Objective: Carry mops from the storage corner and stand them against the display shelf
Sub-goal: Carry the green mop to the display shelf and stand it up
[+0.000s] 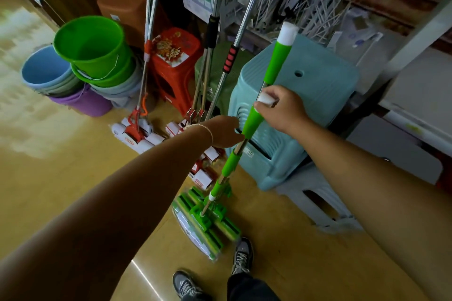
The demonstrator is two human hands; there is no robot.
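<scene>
Both hands on the green mop point(253, 120). Right hand point(281, 110) wraps the pole about halfway up, fingers curled round a white band on it. Left hand point(226, 131) grips the same pole just below, at the lower end of the green sleeve; thin bracelet point(204, 129) on that wrist.

Green mop is tilted, top leaning away toward the shelf point(415, 39) side, white cap at the tip. Its head, green with yellow sponge strips and still in clear plastic wrap, sits at floor level just ahead of the person's shoes point(241, 255). Can't tell if it touches the floor point(73, 178) or hangs just above it.

Behind it: three or four more mops stand leaning in the corner. Red mop point(145, 56) on the left, head wrapped in red-and-white packaging on the floor. Beside it a black-grip mop point(211, 32) and a red-grip mop point(230, 58), heads bunched together on the floor behind the left wrist.

Left of those: a stack of buckets point(90, 49) lying tilted, green on top, blue and purple beneath. A red stool point(171, 56) with flower print sits behind the mop poles, a brown bin point(119, 5) behind that. A pale teal stool point(305, 95) is right beside the green mop, stacked on a grey one point(315, 200). Packaged hangers hang on the wall rack above. Picture is slightly motion-blurred.
</scene>
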